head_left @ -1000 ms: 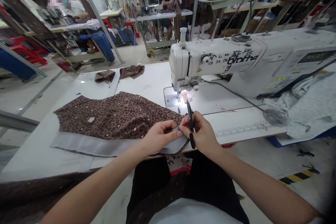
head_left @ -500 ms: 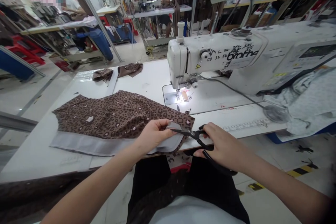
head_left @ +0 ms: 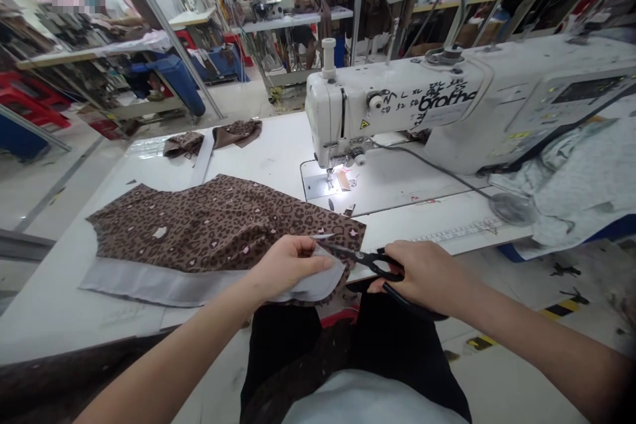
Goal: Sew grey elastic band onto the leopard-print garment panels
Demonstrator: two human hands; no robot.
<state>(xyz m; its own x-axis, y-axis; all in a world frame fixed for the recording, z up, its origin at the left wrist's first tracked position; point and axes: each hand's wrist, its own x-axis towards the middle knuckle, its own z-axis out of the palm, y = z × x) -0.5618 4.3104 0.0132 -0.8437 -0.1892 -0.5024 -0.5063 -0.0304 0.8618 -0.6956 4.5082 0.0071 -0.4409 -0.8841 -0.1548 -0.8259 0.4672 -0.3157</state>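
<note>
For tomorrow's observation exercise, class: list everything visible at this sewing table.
White sewing table: one, white, centre.
White Brother sewing machine: one, white, tabletop right.
Leopard-print fabric panel: one, brown, grey-banded, tabletop left.
Small leopard-print fabric scraps: two, brown, far tabletop.
Mottled grey cloth: one, grey, right of machine.
Black-handled steel scissors: one pair, black, at table's front edge.
Left hand: one, pinching the panel's grey band.
Right hand: one, closed on the scissors.

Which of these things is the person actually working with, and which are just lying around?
In use: black-handled scissors in the right hand; leopard-print fabric with its grey band, held by the left hand.
Lying around: two small leopard-print pieces; mottled grey cloth; Brother sewing machine.
</note>
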